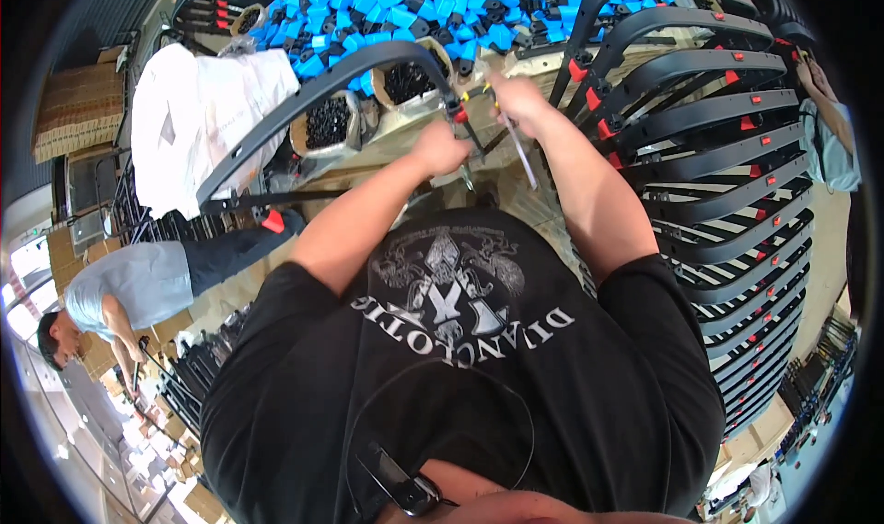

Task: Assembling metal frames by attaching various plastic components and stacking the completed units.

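A curved black frame [341, 68] arches from the left towards the middle, with a red clip [459, 115] near its end. Just below that end my left hand [442, 148] is closed, and a slim metal tool [469, 178] sticks out beneath it. My right hand [519, 102] is closed on the far right side of the joint, beside a small yellow and black piece [476, 92]. From the right hand a long thin silver rod [525, 160] slants down. The fingers of both hands are partly hidden, and the exact kind of each tool cannot be made out.
Blue and black plastic parts [387, 13] are heaped at the far side. Two boxes of small black pieces [328, 123] stand before them. A white sack [203, 110] lies left. Black frames with red clips [718, 137] line the right. Another person [133, 285] works at left.
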Demonstrator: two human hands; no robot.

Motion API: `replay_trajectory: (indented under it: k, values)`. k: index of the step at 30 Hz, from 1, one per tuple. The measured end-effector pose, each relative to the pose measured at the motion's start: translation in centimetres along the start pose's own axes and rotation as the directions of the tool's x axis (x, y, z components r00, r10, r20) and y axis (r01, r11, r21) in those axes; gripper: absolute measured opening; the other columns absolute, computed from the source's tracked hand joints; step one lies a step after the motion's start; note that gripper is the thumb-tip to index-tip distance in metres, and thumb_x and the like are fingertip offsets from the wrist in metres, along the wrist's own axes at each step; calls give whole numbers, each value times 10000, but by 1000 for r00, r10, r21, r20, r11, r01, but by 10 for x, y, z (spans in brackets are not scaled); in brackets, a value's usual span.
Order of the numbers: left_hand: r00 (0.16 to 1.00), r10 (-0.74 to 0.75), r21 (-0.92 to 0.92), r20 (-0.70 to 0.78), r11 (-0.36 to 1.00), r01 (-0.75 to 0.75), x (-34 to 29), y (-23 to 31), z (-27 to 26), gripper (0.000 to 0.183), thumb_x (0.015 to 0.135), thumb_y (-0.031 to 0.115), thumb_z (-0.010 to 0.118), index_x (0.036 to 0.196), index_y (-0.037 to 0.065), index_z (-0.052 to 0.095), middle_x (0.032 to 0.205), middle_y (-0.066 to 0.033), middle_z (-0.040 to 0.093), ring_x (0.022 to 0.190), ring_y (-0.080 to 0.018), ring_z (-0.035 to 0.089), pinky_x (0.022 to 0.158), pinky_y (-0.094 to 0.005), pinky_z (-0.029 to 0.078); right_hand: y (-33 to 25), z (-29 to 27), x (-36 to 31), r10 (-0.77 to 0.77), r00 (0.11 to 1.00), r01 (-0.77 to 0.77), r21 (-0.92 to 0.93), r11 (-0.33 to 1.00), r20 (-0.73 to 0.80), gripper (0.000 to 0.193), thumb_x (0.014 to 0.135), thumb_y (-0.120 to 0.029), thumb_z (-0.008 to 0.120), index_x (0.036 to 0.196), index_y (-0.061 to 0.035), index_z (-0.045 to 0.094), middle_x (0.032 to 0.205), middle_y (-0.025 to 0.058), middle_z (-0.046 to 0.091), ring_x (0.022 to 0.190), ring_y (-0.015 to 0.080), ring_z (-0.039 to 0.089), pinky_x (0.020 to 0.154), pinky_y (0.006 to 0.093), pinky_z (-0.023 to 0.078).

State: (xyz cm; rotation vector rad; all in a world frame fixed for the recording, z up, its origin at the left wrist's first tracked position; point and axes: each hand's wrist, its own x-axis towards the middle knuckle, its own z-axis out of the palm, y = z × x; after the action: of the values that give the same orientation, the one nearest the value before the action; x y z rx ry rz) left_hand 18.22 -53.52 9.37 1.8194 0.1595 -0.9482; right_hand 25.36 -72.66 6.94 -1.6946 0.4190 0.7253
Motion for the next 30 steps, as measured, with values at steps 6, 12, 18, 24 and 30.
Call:
replay_trajectory:
  k: [6, 12, 18, 24, 30]
  values:
    - [949, 142, -709, 280, 697, 104, 8, -9, -18, 197, 912, 174, 631, 989, -7, 621, 852, -125, 700, 769, -236, 723, 717, -353, 600, 14, 14, 6, -159, 980, 179, 177, 968, -120, 541, 1004, -387, 473, 1178, 111, 592, 990, 182, 685, 790, 239, 662, 802, 366, 490]
    - [961, -67, -513, 268, 834, 201, 5, 15, -20, 176, 891, 168, 664, 923, -5, 663, 837, -96, 710, 712, -222, 704, 627, -340, 585, 4, 20, 1, 38, 985, -16, 130, 991, -167, 599, 999, -452, 458, 1210, 89, 603, 1016, 227, 673, 748, 306, 670, 620, 507, 530]
    - [994, 78, -88, 74, 994, -72, 21, -15, -4, 277, 910, 181, 596, 972, -85, 643, 847, -131, 708, 774, -206, 713, 621, -370, 562, 18, 30, 19, -68, 952, 65, -21, 998, -297, 676, 967, -445, 571, 1303, 138, 501, 1088, 256, 670, 854, 312, 657, 686, 421, 509]
    - [908, 178, -840, 380, 478, 257, 11, 7, -37, 212, 934, 143, 595, 1062, -21, 637, 854, -104, 702, 798, -211, 731, 671, -369, 609, 18, 29, 1, -174, 949, 150, -108, 983, -264, 561, 895, -389, 731, 1096, 123, 623, 931, 187, 689, 727, 215, 635, 661, 373, 503]
    - [996, -9, -108, 88, 994, 18, 9, -4, 5, 250, 942, 131, 595, 1143, -16, 615, 920, -149, 702, 824, -256, 728, 693, -400, 628, 32, 33, 18, -236, 917, 229, -58, 972, -321, 489, 870, -357, 781, 969, 111, 683, 832, 142, 698, 734, 170, 615, 669, 377, 500]
